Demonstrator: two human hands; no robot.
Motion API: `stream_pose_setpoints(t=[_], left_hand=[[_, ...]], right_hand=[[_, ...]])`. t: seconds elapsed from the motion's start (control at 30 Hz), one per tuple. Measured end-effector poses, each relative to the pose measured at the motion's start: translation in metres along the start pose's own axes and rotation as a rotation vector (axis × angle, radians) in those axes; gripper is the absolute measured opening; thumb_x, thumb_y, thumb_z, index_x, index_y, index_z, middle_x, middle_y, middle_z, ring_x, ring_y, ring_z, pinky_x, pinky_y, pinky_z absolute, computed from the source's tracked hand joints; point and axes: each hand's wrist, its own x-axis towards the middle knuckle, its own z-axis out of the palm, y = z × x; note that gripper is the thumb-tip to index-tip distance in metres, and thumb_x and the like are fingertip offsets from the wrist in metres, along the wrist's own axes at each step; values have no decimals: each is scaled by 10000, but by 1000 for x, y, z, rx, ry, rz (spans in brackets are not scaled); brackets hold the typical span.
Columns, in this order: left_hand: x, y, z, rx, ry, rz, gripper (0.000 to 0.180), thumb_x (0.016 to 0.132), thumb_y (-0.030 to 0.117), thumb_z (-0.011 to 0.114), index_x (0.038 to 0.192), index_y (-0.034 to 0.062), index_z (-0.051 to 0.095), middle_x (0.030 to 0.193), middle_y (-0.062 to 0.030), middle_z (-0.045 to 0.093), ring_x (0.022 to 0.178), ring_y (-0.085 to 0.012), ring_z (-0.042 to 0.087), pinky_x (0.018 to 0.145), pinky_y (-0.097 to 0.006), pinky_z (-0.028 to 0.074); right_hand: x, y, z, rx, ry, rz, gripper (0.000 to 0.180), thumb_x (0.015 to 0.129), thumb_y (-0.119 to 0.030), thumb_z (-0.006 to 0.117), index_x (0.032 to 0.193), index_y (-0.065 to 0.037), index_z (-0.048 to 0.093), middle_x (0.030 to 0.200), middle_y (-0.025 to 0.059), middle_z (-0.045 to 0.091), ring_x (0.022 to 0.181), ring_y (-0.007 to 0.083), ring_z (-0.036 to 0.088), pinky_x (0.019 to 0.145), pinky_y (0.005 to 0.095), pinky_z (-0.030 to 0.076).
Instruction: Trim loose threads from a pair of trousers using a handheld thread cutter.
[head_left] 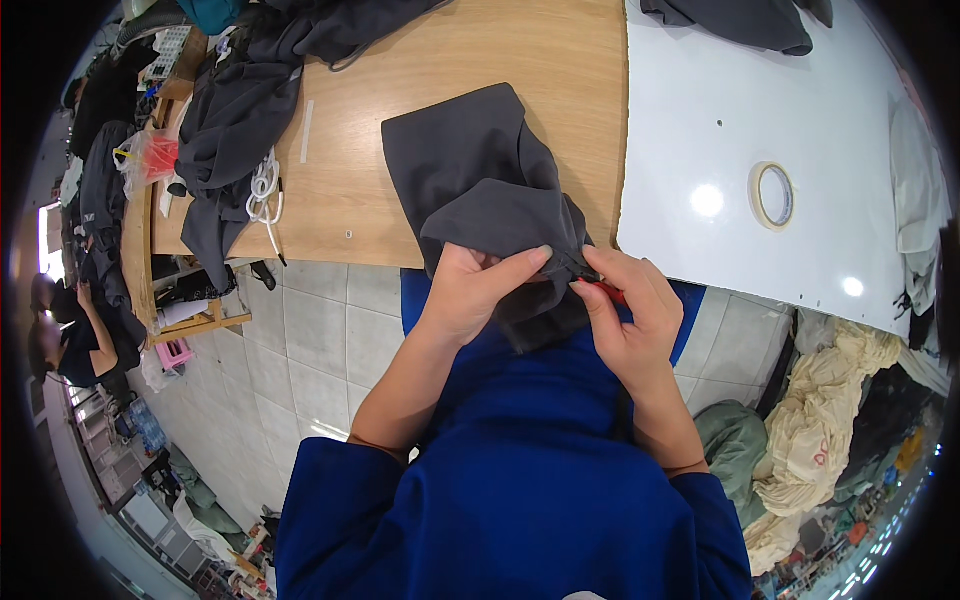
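A dark grey fabric garment piece (465, 140) lies partly on the wooden table, its near end gathered up and hanging over the table's front edge. My left hand (478, 285) is closed on a fold of this cloth, thumb on top and fingers hidden beneath. My right hand (635, 310) grips a small red-handled tool (612, 293), mostly covered by the fingers. Its dark tip meets the cloth just right of my left thumb; the exact kind of tool cannot be made out.
On the wooden table (340, 215), more dark grey garments (225, 125) and a white cord (264, 190) lie at the left. A tape roll (772, 196) rests on the white board (680, 130) at right. Cloth heaps (815, 440) sit at lower right; another person (80, 330) is far left.
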Motion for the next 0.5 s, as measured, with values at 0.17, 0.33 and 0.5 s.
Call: stream_pose_setpoints(t=[0.17, 0.33, 0.5], left_hand=[[-2, 2, 0, 8, -16, -12, 274, 837, -25, 630, 1098, 10, 551, 1041, -64, 616, 924, -120, 610, 790, -252, 534], [-4, 2, 0, 40, -25, 10, 289, 836, -28, 632, 1109, 12, 548, 1044, -65, 615, 932, -122, 608, 788, -258, 534], [-4, 5, 4, -2, 55, -15, 296, 836, -33, 630, 1117, 11, 546, 1047, -69, 616, 936, -130, 609, 793, -263, 530]], right_hand=[[0, 1, 0, -36, 2, -54, 258, 677, -16, 742, 927, -36, 680, 844, 103, 686, 660, 220, 626, 572, 272, 468], [-1, -4, -2, -74, -2, -46, 239, 678, -13, 747, 908, -46, 691, 830, 94, 689, 610, 200, 598, 546, 256, 455], [-7, -1, -4, -16, 19, 6, 267, 670, 2, 750, 926, -45, 691, 837, 96, 689, 599, 191, 586, 555, 255, 460]])
